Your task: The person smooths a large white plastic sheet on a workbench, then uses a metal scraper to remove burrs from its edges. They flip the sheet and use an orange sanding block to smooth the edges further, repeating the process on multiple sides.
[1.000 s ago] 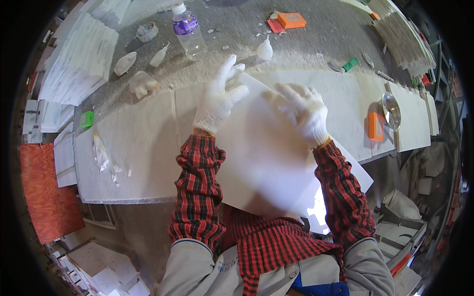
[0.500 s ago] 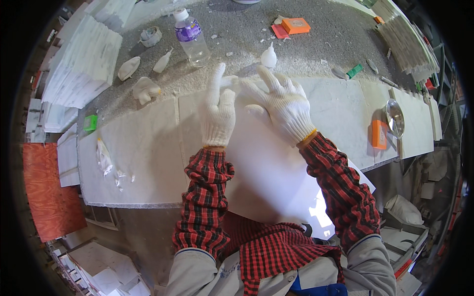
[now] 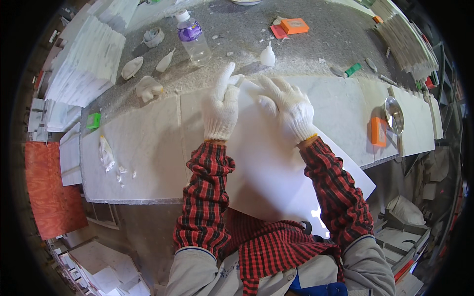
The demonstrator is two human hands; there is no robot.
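Head view: left gloved hand (image 3: 221, 109) and right gloved hand (image 3: 290, 112) flat, fingers spread, pressing white stone tile (image 3: 276, 167) onto marble slab (image 3: 143, 148), grasping nothing. Positioning step, likely; next probably needs sliding tile square to slab edge.

A grey speckled stone workbench (image 3: 321, 42) fills the upper frame. On it lie long white marble slabs (image 3: 148, 143), a clear plastic bottle with purple label (image 3: 192, 39) at upper centre, and an orange rectangular block (image 3: 295, 25).
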